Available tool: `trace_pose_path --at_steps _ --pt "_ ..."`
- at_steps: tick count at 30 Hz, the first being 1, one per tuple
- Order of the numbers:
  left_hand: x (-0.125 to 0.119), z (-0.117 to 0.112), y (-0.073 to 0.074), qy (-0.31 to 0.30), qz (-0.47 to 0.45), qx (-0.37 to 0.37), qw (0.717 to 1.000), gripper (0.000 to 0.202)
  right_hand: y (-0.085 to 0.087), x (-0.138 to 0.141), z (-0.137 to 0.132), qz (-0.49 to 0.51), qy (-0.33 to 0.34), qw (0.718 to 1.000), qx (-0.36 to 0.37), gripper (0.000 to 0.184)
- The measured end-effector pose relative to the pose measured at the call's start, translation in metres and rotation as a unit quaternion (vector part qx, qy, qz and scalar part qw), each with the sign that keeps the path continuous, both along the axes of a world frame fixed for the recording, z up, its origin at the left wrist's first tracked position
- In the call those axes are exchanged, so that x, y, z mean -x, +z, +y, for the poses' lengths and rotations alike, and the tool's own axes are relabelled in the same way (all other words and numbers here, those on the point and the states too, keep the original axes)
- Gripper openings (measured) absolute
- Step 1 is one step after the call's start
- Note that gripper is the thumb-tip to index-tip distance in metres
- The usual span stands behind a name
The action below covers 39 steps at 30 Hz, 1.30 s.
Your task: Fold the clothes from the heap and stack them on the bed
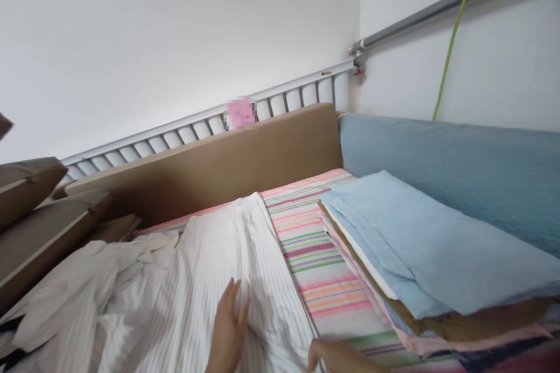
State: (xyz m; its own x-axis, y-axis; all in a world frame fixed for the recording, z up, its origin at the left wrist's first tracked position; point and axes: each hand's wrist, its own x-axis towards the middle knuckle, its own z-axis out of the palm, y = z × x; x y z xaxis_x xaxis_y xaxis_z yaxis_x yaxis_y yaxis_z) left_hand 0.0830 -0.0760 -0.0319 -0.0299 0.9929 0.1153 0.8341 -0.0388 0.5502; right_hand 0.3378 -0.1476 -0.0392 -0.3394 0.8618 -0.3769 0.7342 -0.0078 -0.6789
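a white pinstriped garment (210, 250) lies spread on a colour-striped bedsheet (315, 285), filling the view from its middle down toward 6 and 7 o'clock. the left hand (228, 326) is over its near part, at 6 o'clock in the view, with thumb and fingers apart; whether the fingertips press on the cloth, i cannot tell. the right hand (343, 355), at 5 o'clock and cut by the bottom border, has its fingers bent at the garment's right edge; whether they are closed on the fabric, i cannot tell.

that edge runs fairly straight from the far end near 12 o'clock down to the right hand. the garment's far end stops near a brown padded panel (219, 180). toward 8 o'clock its left side meets a crumpled heap of pale clothing (126, 262), so that border is hard to make out, with brown cushions (44, 233) stacked at 9 o'clock.

the open room is on the other side: a lane of sheet, widening toward the near end, separates the straight edge from a folded clothes stack (415, 239) at 4 o'clock, light blue on top. a blue padded bolster (450, 154) bounds the bed at 3 o'clock, just beyond the stack.
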Motion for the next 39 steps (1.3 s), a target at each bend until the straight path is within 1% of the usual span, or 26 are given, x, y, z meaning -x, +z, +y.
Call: trace_pose_path --at_steps 2,3,5,6,7,9,11,12,14,16,17,19,21,23,24,26,27,28,30,32,33,35,37,39 --pt "0.014 0.014 0.014 0.061 -0.046 0.026 0.997 0.053 0.007 0.0 -0.001 0.006 -0.055 0.998 -0.011 0.039" --pt "0.019 0.023 0.02 0.084 -0.053 0.053 0.994 0.052 0.013 0.0 0.0 0.008 -0.092 0.995 -0.037 0.034" --pt "0.024 0.039 0.026 0.108 -0.047 0.1 0.988 0.048 0.027 0.003 0.008 0.013 -0.148 0.981 -0.126 0.028" --pt "0.024 0.046 0.026 0.111 -0.041 0.112 0.987 0.044 0.035 0.006 0.015 0.013 -0.161 0.971 -0.176 0.028" --pt "0.023 0.052 0.025 0.11 -0.036 0.121 0.986 0.039 0.043 0.011 0.023 0.011 -0.164 0.962 -0.219 0.028" --pt "0.02 0.059 0.021 0.109 -0.022 0.131 0.985 0.027 0.057 0.027 0.046 0.002 -0.149 0.951 -0.272 0.031" --pt "0.017 0.06 0.016 0.108 -0.012 0.133 0.985 0.018 0.065 0.051 0.072 -0.014 -0.113 0.948 -0.297 0.037" --pt "0.015 0.058 0.014 0.107 -0.01 0.131 0.986 0.017 0.065 0.064 0.086 -0.024 -0.091 0.948 -0.305 0.04" --pt "0.014 0.054 0.011 0.106 -0.01 0.129 0.986 0.018 0.06 0.09 0.116 -0.04 -0.043 0.946 -0.32 0.045" --pt "0.013 0.048 0.008 0.099 -0.006 0.126 0.987 0.02 0.047 0.109 0.146 -0.051 -0.001 0.942 -0.333 0.049" --pt "0.013 0.045 0.006 0.096 0.002 0.123 0.988 0.02 0.04 0.115 0.16 -0.063 0.008 0.941 -0.333 0.05" --pt "0.013 0.041 0.003 0.093 0.021 0.117 0.989 0.021 0.024 0.12 0.186 -0.108 -0.01 0.943 -0.314 0.051" --pt "0.014 0.04 0.0 0.087 0.034 0.118 0.989 0.02 0.012 0.119 0.205 -0.169 -0.06 0.943 -0.279 0.05" --pt "0.016 0.042 -0.004 0.079 0.034 0.126 0.988 0.018 0.007 0.12 0.219 -0.212 -0.103 0.935 -0.265 0.05" --pt "0.016 0.044 -0.005 0.076 0.035 0.13 0.988 0.017 0.007 0.122 0.225 -0.22 -0.112 0.928 -0.279 0.05" --pt "0.017 0.047 -0.007 0.076 0.035 0.14 0.987 0.016 0.009 0.13 0.236 -0.21 -0.096 0.913 -0.336 0.05" --pt "0.017 0.049 -0.008 0.078 0.033 0.145 0.986 0.016 0.009 0.135 0.243 -0.201 -0.075 0.907 -0.362 0.051" --pt "0.017 0.05 -0.009 0.08 0.032 0.149 0.985 0.016 0.009 0.139 0.251 -0.196 -0.054 0.906 -0.372 0.051" --pt "0.017 0.05 -0.009 0.082 0.03 0.156 0.984 0.016 0.003 0.143 0.267 -0.209 -0.034 0.916 -0.339 0.052" --pt "0.018 0.049 -0.009 0.078 0.03 0.161 0.983 0.017 -0.007 0.142 0.284 -0.24 -0.05 0.926 -0.287 0.054" --pt "0.017 0.048 -0.008 0.076 0.028 0.161 0.984 0.018 -0.012 0.14 0.291 -0.253 -0.06 0.926 -0.273 0.055" --pt "0.016 0.047 -0.007 0.074 0.02 0.161 0.984 0.019 -0.02 0.137 0.302 -0.267 -0.065 0.921 -0.277 0.055" --pt "0.015 0.047 -0.003 0.077 0.008 0.157 0.985 0.021 -0.021 0.137 0.307 -0.272 -0.058 0.92 -0.276 0.054" --pt "0.016 0.045 0.001 0.081 -0.014 0.15 0.985 0.022 -0.011 0.142 0.3 -0.27 -0.056 0.925 -0.263 0.052"
